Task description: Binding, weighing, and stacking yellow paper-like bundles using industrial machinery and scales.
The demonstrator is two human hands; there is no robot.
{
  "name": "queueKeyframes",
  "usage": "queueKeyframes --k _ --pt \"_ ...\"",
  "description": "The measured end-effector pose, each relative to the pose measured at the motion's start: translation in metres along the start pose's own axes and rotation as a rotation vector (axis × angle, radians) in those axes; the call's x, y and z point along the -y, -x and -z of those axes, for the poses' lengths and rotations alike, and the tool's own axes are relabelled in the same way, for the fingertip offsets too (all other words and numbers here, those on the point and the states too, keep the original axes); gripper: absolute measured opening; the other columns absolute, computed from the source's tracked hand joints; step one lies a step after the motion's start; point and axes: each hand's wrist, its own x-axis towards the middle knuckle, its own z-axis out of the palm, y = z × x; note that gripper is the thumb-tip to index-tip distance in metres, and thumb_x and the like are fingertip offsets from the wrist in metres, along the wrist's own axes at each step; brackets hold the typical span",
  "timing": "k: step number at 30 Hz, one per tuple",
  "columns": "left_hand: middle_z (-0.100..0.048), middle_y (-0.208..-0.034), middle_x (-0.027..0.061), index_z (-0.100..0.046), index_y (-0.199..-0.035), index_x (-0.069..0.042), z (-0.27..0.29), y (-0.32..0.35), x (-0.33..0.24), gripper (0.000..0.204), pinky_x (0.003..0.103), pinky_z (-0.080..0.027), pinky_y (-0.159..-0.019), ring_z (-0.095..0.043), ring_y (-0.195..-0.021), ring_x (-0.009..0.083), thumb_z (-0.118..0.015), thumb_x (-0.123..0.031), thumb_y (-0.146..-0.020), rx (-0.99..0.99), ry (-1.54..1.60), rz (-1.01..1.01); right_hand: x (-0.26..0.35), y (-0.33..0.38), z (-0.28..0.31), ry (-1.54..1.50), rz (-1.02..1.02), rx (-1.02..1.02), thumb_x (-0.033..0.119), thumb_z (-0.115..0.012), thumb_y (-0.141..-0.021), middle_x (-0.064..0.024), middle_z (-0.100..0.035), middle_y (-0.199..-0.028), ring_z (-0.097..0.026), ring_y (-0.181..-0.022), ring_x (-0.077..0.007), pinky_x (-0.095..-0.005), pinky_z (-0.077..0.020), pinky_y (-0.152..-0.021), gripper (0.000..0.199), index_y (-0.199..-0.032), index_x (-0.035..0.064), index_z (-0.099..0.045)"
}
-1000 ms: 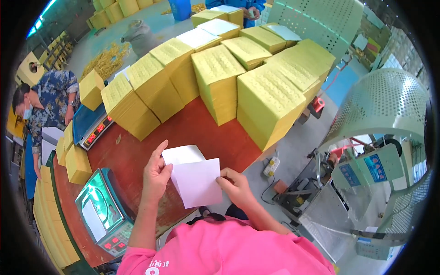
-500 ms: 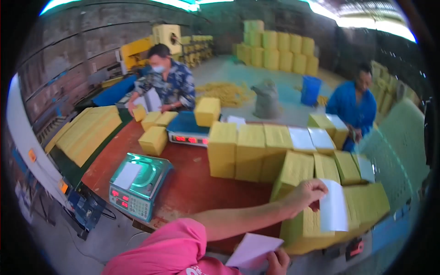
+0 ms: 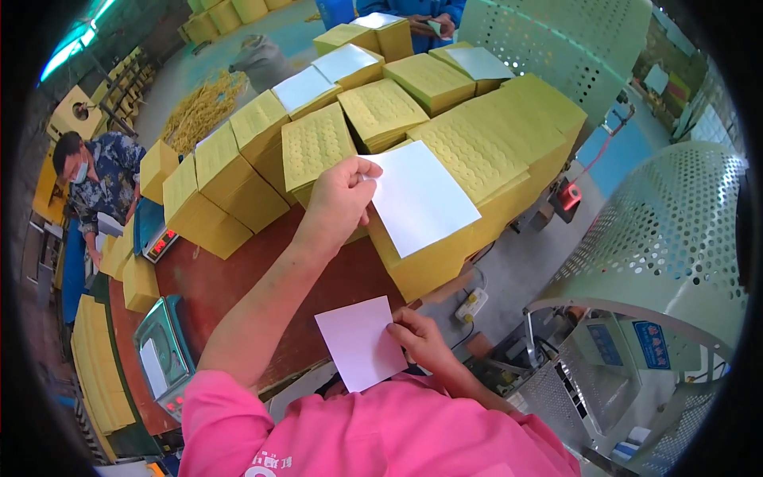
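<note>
My left hand (image 3: 338,203) is closed in a pinch on the corner of a white paper sheet (image 3: 425,200). That sheet lies over the near end of a tall stack of embossed yellow paper (image 3: 469,155). Close to my body, my right hand (image 3: 423,340) grips the edge of a second white paper sheet (image 3: 359,343), pinkish in tone, its thumb on the paper's face. Beside my left hand stands another embossed yellow paper stack (image 3: 316,151); further stacks beyond it carry white sheets on top.
Two digital scales, one green (image 3: 164,350) and one blue (image 3: 151,226), stand on the red table (image 3: 214,290) at left. A perforated pale-green metal guard (image 3: 660,230) is at right. Two co-workers are across the table, one at far left (image 3: 107,171), one in blue (image 3: 413,12).
My view has swung to the right. The sheet in my left hand has gone from hanging tilted to lying on the yellow stack. My right hand still holds its sheet.
</note>
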Motion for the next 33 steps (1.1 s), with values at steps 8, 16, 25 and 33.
queueKeyframes --k 8,16,25,33 --pt "-0.048 -0.064 -0.0047 -0.063 -0.103 0.0 0.006 0.013 0.01 0.019 0.02 -0.036 -0.047 -0.042 -0.051 0.0027 -0.052 -0.003 -0.088 -0.115 -0.162 -0.095 -0.016 -0.007 0.002 0.006 -0.003 0.001 0.01 -0.059 -0.092 0.0006 -0.056 -0.078 -0.05 -0.074 -0.0063 -0.0243 -0.0436 -0.066 0.009 -0.092 0.0008 -0.059" --pt "-0.04 -0.063 -0.009 -0.069 -0.096 0.0 0.011 0.011 0.014 0.014 0.02 -0.029 -0.052 -0.034 -0.057 0.001 -0.058 -0.004 -0.087 -0.093 -0.269 -0.139 -0.008 -0.021 0.009 0.098 0.064 0.024 0.007 -0.058 -0.091 -0.003 -0.058 -0.077 -0.052 -0.072 -0.0107 -0.0264 -0.0447 -0.066 0.007 -0.094 0.0008 -0.059" --pt "-0.038 -0.064 -0.0096 -0.071 -0.099 -0.005 0.018 0.006 0.015 0.017 0.021 -0.029 -0.054 -0.034 -0.06 0.002 -0.063 -0.004 -0.084 -0.045 -0.304 -0.152 -0.03 -0.001 0.059 0.249 0.234 -0.186 0.002 -0.056 -0.089 -0.004 -0.059 -0.083 -0.055 -0.079 -0.0116 -0.0264 -0.0452 -0.073 0.011 -0.098 0.0006 -0.061" --pt "-0.053 -0.07 -0.0038 -0.069 -0.101 -0.003 0.012 -0.01 -0.013 0.016 0.021 -0.037 -0.058 -0.044 -0.063 0.0032 -0.064 -0.011 -0.089 -0.152 -0.581 -0.401 -0.028 0.003 0.096 -0.313 0.294 -0.527 0.002 -0.045 -0.08 -0.0088 -0.064 -0.108 -0.058 -0.096 -0.0161 -0.0287 -0.0437 -0.085 0.034 -0.107 -0.0042 -0.064"
